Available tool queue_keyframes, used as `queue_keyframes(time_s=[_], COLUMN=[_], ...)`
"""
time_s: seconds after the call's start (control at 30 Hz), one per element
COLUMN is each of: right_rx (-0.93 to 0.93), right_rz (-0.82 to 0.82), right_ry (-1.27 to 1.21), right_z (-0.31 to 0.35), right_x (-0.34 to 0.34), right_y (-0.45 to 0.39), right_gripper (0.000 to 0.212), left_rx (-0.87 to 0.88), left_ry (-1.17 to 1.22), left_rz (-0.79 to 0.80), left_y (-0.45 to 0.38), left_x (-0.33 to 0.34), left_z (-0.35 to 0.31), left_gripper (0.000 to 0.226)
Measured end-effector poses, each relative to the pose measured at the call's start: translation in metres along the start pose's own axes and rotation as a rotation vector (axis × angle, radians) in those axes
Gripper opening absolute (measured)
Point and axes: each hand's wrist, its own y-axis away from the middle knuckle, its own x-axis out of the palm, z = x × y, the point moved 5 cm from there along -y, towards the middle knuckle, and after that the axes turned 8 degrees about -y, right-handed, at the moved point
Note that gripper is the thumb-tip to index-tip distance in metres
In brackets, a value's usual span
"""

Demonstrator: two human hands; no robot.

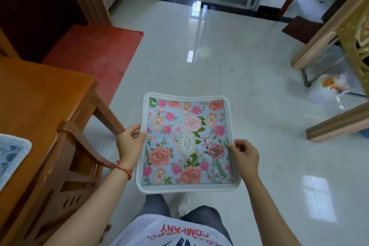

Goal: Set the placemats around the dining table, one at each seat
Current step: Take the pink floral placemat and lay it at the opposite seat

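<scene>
The floral placemat (186, 143) is held flat in the air above the white tiled floor (249, 90), to the right of the dining table (38, 96). The left hand (129, 143) pinches its left edge, with the thumb on top and the fingers closed under the border. The right hand (244, 153) grips the right edge in the same way. At the near left, a blue placemat (12, 152) already lies on the table, beside a wooden chair (65, 175).

Placemat (187, 142) held flat between left hand (129, 144) and right hand (244, 154), above floor (249, 62), dining table (36, 94) at left, second placemat (12, 154) on it, chair (73, 166) tucked beside table.
</scene>
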Motion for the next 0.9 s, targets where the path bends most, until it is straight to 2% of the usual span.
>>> queue_keyframes(time_s=[0.27, 0.6, 0.9], right_rx=[-0.002, -0.001, -0.004], right_rz=[0.054, 0.029, 0.061], right_ry=[-0.007, -0.033, -0.010], right_z=[0.043, 0.108, 0.152], right_x=[0.058, 0.147, 0.194], right_y=[-0.111, -0.250, -0.352], right_gripper=[0.005, 0.006, 0.005], left_rx=[-0.004, -0.047, -0.078], left_ry=[0.006, 0.006, 0.007], left_rz=[-0.045, -0.044, -0.072], left_y=[-0.112, -0.281, -0.379], left_x=[0.025, 0.045, 0.069], left_z=[-0.047, -0.110, -0.154], left_gripper=[0.029, 0.031, 0.034])
